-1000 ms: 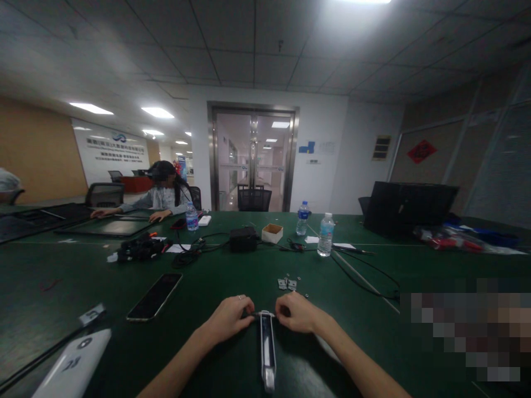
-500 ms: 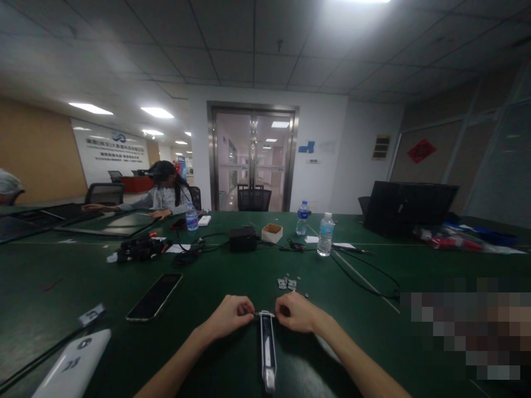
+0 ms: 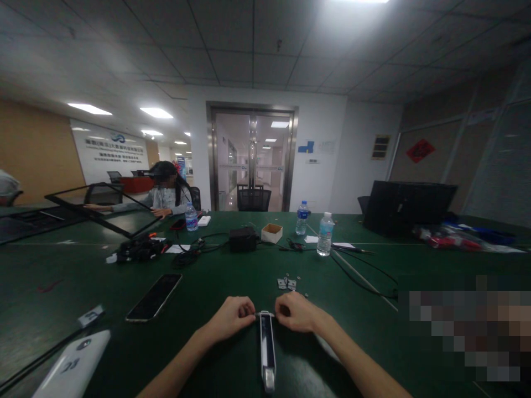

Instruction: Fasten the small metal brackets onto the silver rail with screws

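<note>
A long, narrow white-and-silver object (image 3: 267, 351) with a dark strip along its top lies lengthwise in front of me on the green table. Across its far end runs a thin metal crosspiece (image 3: 265, 313). My left hand (image 3: 234, 318) pinches at the crosspiece's left end, thumb and fingers together. On the other side my right hand (image 3: 296, 312) is closed at the right end, its fingertips partly hidden. Just beyond my right hand lie small metal brackets (image 3: 287, 283) and several tiny loose parts.
Left of me are a smartphone (image 3: 154, 297) and a white device (image 3: 74, 365). Farther back stand a black box (image 3: 243, 239), a small open carton (image 3: 272, 233) and water bottles (image 3: 326, 235). A person (image 3: 166, 190) at far left holds a black frame (image 3: 97, 213). A monitor (image 3: 409, 207) stands right.
My left hand has shifted slightly right, closer to the narrow object. Across the table, the person has lifted the black frame from lying flat to a tilt.
</note>
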`<state>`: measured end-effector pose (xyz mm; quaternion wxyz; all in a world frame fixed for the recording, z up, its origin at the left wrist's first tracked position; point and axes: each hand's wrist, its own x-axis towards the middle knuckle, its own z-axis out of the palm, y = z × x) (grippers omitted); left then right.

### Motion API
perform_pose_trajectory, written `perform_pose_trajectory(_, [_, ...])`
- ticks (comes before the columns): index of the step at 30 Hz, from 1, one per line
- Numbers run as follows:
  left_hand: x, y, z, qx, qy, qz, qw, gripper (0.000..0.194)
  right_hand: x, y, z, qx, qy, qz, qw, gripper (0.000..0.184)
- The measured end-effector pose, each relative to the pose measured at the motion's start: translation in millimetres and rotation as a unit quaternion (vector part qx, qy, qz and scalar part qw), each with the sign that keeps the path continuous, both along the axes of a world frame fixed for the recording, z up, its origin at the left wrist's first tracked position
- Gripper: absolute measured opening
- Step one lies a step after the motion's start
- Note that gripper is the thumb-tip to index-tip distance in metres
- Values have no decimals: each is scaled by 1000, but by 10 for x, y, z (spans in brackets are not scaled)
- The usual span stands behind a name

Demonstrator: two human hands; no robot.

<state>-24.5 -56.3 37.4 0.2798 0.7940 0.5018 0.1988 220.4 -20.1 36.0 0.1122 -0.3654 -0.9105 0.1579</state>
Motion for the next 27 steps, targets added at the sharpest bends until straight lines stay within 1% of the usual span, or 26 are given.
perform_pose_trajectory(3, [0,-5,5,-1,3,-2,1000,23,1,-1,11,10,10,-6,1000,15])
perform_pose_trajectory(5, [4,-13,17,-3,8,-2,1000,23,5,22,2,39,20,-27,999,15])
perform_pose_trajectory(9, [15,-38,54,-8,10,3,1000,22,65,154,-88,126,55,-93,986,17])
perform_pose_trajectory(11, [18,-46,65,-14,6,3,1000,22,125,246,-155,148,60,-133,978,20])
perform_pose_trajectory(14, [15,-41,56,-21,1,7,1000,22,218,379,-251,142,35,-190,971,29])
perform_pose_trajectory(16, [11,-27,34,-20,0,8,1000,22,259,458,-301,128,17,-210,969,40])
perform_pose_trajectory(18, [7,-8,9,-16,1,5,1000,21,277,527,-338,108,0,-207,972,53])
perform_pose_trajectory(20, [3,7,-11,-12,1,3,1000,20,277,580,-366,85,-18,-191,978,61])
perform_pose_trajectory(23, [-5,17,-24,-20,2,9,1000,21,268,624,-392,69,-34,-179,981,65])
perform_pose_trajectory(27, [-20,18,-30,-23,-2,2,1000,24,289,629,-382,104,-27,-194,975,57])
